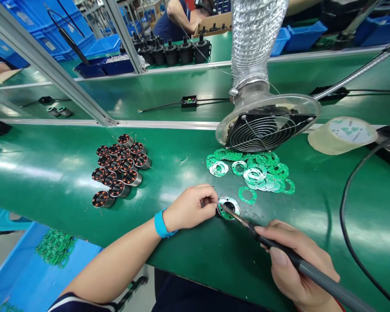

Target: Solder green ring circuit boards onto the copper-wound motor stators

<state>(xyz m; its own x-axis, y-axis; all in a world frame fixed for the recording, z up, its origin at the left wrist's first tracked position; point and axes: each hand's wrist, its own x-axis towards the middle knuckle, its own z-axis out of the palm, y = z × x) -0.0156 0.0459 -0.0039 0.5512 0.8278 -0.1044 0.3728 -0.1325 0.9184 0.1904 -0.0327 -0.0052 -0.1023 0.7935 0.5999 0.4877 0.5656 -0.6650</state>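
Observation:
A soldering iron (321,274) with a grey and black handle is gripped in my right hand (299,262). Its tip rests on or just over a green ring-shaped circuit board (227,215), which sits on a round metal-rimmed part on the bench. My left hand (193,207), with a blue band at the wrist, has its thumb and fingers pinched together at the left edge of that part. Whatever lies between those fingertips is too small to make out. Just beyond are loose ring boards (247,195), some green side up, others white.
Wound motor stators (118,189) stand grouped at left on the green bench (169,156). A fan hood (263,125) on a foil duct hangs over the boards. At right are a tape roll (341,135) and a black cable (342,212). A blue bin (87,255) stands lower left. Someone works opposite.

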